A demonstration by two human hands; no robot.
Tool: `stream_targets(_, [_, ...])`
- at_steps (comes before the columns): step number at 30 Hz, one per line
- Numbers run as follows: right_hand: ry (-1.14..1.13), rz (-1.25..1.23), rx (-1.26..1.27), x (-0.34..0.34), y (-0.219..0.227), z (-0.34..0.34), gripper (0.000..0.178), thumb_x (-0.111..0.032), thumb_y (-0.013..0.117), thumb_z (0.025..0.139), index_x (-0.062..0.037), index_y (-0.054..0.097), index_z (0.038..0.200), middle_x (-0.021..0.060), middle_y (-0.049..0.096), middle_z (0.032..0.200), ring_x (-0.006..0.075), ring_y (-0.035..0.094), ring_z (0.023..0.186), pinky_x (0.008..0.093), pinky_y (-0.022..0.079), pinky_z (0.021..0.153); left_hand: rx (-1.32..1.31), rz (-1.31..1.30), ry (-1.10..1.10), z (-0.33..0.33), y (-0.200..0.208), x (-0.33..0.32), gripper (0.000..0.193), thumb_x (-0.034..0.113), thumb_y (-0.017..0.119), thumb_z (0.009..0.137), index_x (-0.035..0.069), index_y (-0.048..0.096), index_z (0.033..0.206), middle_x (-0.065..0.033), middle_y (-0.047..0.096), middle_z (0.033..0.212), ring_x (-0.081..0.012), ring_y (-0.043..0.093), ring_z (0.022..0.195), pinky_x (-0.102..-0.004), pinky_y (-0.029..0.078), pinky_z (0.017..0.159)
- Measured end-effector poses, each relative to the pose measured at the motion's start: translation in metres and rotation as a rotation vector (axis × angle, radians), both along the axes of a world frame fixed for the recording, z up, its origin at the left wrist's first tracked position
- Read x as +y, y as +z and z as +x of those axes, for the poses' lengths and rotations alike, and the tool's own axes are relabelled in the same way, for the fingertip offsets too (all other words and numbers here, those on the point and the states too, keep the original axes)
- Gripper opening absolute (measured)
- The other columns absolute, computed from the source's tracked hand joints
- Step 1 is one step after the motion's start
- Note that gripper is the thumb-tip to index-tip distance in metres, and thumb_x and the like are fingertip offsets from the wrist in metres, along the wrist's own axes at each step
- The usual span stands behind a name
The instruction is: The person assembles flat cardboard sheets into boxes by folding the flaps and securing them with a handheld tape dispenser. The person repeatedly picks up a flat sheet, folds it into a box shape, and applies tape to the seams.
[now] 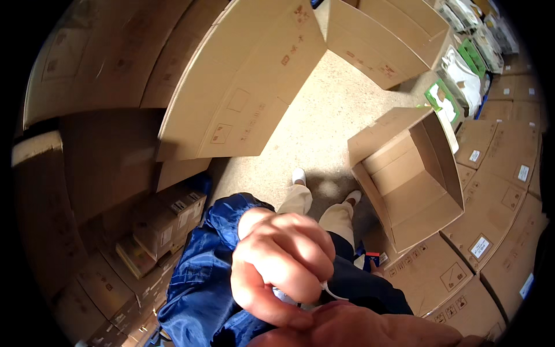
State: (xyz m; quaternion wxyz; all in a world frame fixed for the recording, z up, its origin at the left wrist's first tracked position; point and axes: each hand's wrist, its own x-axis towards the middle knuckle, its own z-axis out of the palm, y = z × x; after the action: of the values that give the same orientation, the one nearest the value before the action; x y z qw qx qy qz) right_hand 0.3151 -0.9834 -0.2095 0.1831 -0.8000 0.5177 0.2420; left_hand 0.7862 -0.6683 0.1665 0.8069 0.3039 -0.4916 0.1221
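well, your left hand is high in the near middle, out in front of your blue sleeve, with its knuckles up and its fingers bent inward. the fingertips are partly hidden, so i cannot tell whether they close on anything. a thin white strip shows just to the right of those fingers, and blurred skin fills the near edge beneath them, too close to make out.

your right hand shows only as a bit of finger down on the near right, past the dark cloth. it is right at a small red-and-blue item, which sits to the right of your legs, by the near end of the open carton. i cannot tell how firmly the hand has it, as most of the hand is hidden.

the open carton is tilted, its mouth toward you, near sealed cartons that run along the right side. on the far left, a big cardboard panel leans over the floor, and another large carton stands at the far side. your white shoes are between the panel and the open carton. smaller boxes are stacked in shade on the left, and green-and-white things lie at far right.
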Motion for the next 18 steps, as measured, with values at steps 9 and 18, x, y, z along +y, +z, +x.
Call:
stream_targets(9, [0.035,0.266,0.066,0.029,0.01,0.082,0.073,-0.062,0.061,0.063,0.0066,0.062,0.087,0.0249,0.061,0.086,0.037,0.058,0.087,0.0397,0.045,0.073,0.348,1.91,1.663,0.185,-0.193,0.299,0.056,0.033,0.064,0.072,-0.006,0.046,0.108,-0.0238,0.047,0.109,-0.0355,0.046,0.103,-0.0424,0.04,0.085])
stream_targets(18, [0.227,0.333,-0.004,0.031,-0.008,0.117,0.064,-0.055,0.063,0.066,0.0016,0.061,0.095,0.0199,0.062,0.09,0.0313,0.061,0.084,0.0373,0.046,0.074,0.455,2.156,1.417,0.205,-0.223,0.294,0.055,0.057,0.059,0.065,0.009,0.065,0.091,-0.0135,0.061,0.09,-0.0302,0.06,0.081,-0.0405,0.047,0.074])
